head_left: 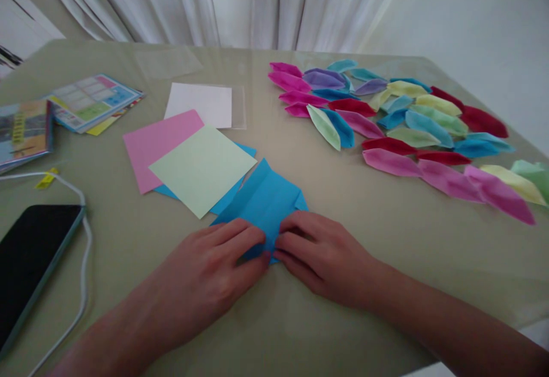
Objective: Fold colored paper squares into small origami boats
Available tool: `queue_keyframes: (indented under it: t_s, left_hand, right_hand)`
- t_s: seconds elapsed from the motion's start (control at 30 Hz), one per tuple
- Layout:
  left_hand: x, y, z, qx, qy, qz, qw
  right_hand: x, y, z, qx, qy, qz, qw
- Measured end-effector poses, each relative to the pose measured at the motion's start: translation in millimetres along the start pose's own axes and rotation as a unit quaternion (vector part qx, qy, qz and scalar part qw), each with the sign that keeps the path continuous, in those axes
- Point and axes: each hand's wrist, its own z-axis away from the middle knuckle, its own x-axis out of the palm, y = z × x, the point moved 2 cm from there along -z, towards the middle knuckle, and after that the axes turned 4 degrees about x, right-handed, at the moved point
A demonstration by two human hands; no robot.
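A sheet of blue origami paper (268, 194) lies on the table in front of me, with folds along its sides and a small turned flap at its right corner. My left hand (227, 262) is closed on the near left edge of this sheet, thumb and fingers pinching it. Close beside it, my right hand (317, 248) pinches the near right edge, fingertips almost meeting those of the left. The hands hide the sheet's near corner in part. Just beyond the left hand lie loose square sheets: a pale green one (203, 168) over a pink one (160, 148) and a blue one.
Several folded paper pieces (394, 114) in many colours spread across the right of the table. White paper (199, 105) in a clear sleeve lies at the back. On the left are a phone (34, 257), a white cable (86, 262), printed cards (96, 102) and a booklet (23, 131).
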Motion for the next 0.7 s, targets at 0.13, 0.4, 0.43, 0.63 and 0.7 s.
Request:
queue_keyframes:
  t_s: [0.13, 0.4, 0.43, 0.63, 0.7]
  left_hand:
    - [-0.4, 7.1, -2.6, -0.011, 0.014, -0.019, 1.000]
    - [-2.0, 16.1, -4.1, 0.006, 0.058, -0.048, 0.997]
    - [-2.3, 16.8, -4.1, 0.006, 0.058, -0.049, 0.997]
    - [-1.0, 16.0, -3.0, 0.001, 0.064, -0.057, 0.996]
    - [2.1, 15.3, -2.3, 0.011, 0.073, -0.064, 0.995]
  right_hand:
    - [-4.9, -9.2, 5.7, -0.090, -0.008, 0.066, 0.994]
    - [-5.3, -20.4, 12.1, -0.110, -0.004, 0.106, 0.988]
    - [-5.9, -20.7, 13.9, -0.106, -0.002, 0.114, 0.988]
    - [-9.6, -18.7, 21.0, -0.082, -0.014, 0.150, 0.985]
    - [-9.1, -17.5, 20.2, -0.079, -0.015, 0.145, 0.986]
